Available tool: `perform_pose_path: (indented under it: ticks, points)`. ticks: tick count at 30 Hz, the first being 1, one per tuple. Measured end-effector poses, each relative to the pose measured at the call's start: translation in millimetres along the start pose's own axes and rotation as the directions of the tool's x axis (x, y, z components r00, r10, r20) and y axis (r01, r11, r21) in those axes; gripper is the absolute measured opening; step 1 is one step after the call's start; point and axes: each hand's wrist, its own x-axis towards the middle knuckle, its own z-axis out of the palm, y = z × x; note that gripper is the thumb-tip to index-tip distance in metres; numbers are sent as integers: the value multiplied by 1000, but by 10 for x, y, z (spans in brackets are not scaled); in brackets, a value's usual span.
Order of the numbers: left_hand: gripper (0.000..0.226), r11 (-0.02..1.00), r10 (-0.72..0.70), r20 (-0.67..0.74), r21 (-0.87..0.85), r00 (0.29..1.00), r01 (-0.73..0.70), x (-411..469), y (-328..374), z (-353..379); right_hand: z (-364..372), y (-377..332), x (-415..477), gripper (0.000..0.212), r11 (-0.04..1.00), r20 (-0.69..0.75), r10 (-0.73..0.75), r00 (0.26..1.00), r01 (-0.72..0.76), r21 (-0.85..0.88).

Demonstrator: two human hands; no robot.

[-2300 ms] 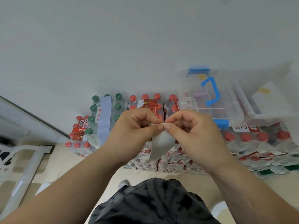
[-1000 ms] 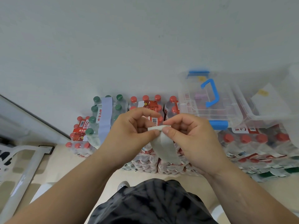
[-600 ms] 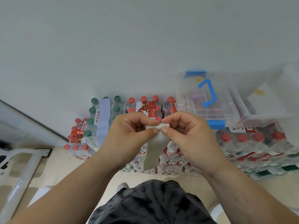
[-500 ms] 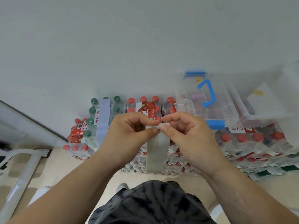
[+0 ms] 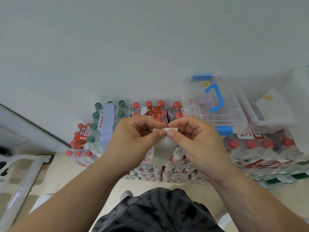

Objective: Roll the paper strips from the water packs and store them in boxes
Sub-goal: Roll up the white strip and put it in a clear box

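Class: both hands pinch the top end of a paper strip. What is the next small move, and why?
Probably one more turn of the roll. The left hand and right hand pinch only a small rolled end at the top of the paper strip, while a loose tail hangs below them, so it seems not yet ready for the clear box.

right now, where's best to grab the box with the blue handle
Likely the blue handle, from above: it spans the middle of the top, and the box sits flat on the water packs, top side up.
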Motion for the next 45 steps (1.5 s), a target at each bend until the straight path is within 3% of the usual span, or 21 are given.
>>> perform_pose_path:
  ticks: [6, 12, 19, 30, 34, 39, 45]
  points:
    - [13, 1000, 13, 5, -22, 1000, -13, 0, -19, 8, -1, -7, 32, 8, 1000, -8, 4, 1000, -4, -7]
    - [13, 990, -67, 52, -119, 996, 73, 8, -30, 0, -14, 15, 45, 13, 1000, -28, -6, 1000, 7, 23]
    - [18, 986, -64, -25, -156, 998, 59, 39, -37, 35, 5, 34, 48, 14, 999, -31, 22, 999, -21, 36]
    - [25, 979, -92, 69, -178, 993, 103, 60, -7, 73, -33, 17, 51, 28, 998, -70, -53, 996, 56, 40]
    - [15, 988, -79, 68, -124, 995, 87, 66, 31, 77, -50, 16, 49, 23, 997, -64, -48, 997, 51, 57]
    - [20, 1000, -7, -2, -28, 1000, 7, 66, -9, 104, -41, 8, 38, 26, 995, -97, -11, 995, 21, 98]
    - [20, 998, -32, 6, -50, 999, 32, 46, -9, 105, -49, 45, 54, 7, 995, -130, -47, 990, 58, 85]
